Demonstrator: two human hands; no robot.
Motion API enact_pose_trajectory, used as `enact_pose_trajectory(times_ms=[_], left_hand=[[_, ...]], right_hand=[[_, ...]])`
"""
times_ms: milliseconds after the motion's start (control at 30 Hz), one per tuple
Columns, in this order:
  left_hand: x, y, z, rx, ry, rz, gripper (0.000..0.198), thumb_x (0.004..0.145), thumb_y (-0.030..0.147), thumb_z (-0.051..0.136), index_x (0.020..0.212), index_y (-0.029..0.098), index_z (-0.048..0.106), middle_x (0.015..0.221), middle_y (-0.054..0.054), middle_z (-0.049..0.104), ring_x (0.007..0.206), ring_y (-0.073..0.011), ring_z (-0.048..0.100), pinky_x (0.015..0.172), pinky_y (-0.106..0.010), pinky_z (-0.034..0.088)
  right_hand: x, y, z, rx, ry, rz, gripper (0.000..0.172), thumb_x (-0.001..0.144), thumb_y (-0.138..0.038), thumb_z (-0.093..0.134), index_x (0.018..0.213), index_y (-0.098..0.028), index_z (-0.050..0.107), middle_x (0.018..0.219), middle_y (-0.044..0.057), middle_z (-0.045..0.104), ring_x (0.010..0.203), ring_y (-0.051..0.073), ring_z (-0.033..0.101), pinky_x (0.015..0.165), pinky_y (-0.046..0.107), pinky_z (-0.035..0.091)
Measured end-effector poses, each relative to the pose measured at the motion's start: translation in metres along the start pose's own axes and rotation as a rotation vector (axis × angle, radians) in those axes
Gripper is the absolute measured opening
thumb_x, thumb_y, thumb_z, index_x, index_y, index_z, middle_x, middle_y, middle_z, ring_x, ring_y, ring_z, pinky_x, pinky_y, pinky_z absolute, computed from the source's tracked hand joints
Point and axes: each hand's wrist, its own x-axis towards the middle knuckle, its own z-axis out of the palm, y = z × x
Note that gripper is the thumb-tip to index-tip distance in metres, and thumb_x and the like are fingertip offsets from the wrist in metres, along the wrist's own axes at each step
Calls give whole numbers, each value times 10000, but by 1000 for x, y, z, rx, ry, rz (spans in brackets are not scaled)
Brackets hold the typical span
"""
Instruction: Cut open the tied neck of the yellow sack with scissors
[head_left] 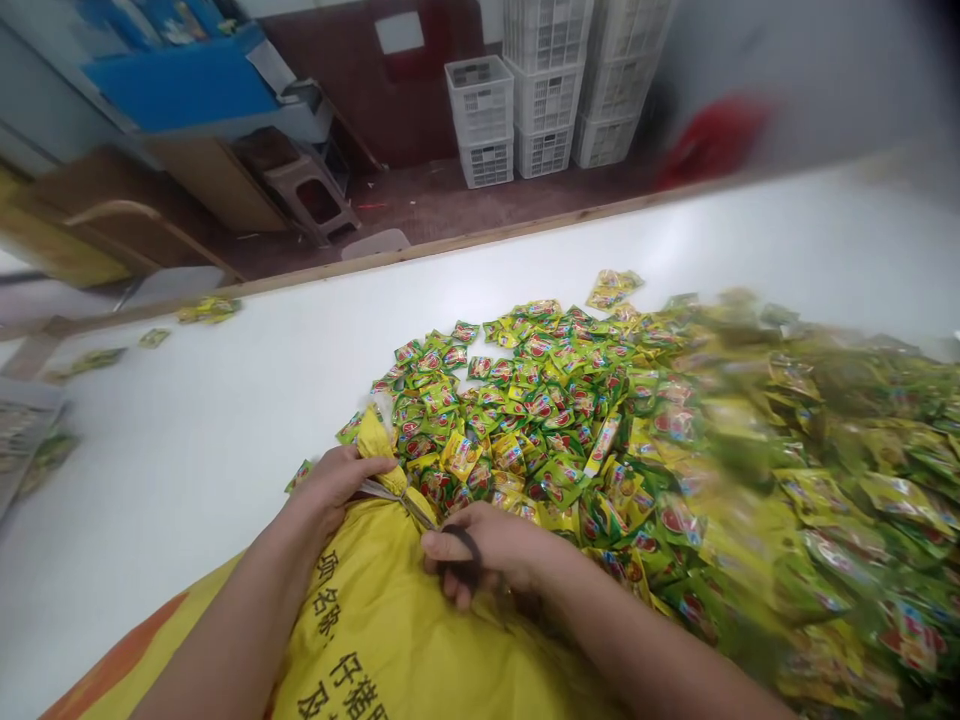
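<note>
A big yellow sack (390, 640) with black printed characters lies on the white table (225, 420) right in front of me. Its neck (375, 440) is bunched and tied off. My left hand (334, 485) is closed round that bunched neck. My right hand (480, 560) grips black-handled scissors (431, 525), whose blades reach to the tie at the neck. A large heap of small green, yellow and red sachets (600, 420) covers the table just beyond and to the right of the sack.
A few stray sachets (206, 308) lie near the table's far left edge. Beyond the table stand stacked white plastic crates (540, 90), a brown stool (311, 190) and a blue-topped bench (180, 85). The right side of the view is smeared by motion.
</note>
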Motion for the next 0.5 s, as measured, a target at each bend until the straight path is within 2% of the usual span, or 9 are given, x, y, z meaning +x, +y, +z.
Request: enact_pose_trajectory(times_ms=[167,367,500], left_hand=[[-4,3,2,21,6,14,401,498,303,826,821,130,662,705,-58,703,674,-259,681,643,-338,548],[-4,2,6,93,85,10,312,530,304,778,752,135,638,642,-45,671,570,-204,621,539,-291,491],[-1,0,9,167,104,-3,251,571,304,741,689,162,571,558,-6,597,506,-174,560,470,-267,433]], right_hand=[[14,-4,-6,-30,-32,64,534,629,-630,778,787,-131,672,576,15,652,413,99,597,259,129,262],[20,19,2,36,102,-127,521,624,-620,786,731,-136,623,526,-8,618,380,90,550,302,147,277],[17,31,6,133,77,-195,527,682,-628,743,817,-130,634,562,-3,623,401,85,554,328,149,273]])
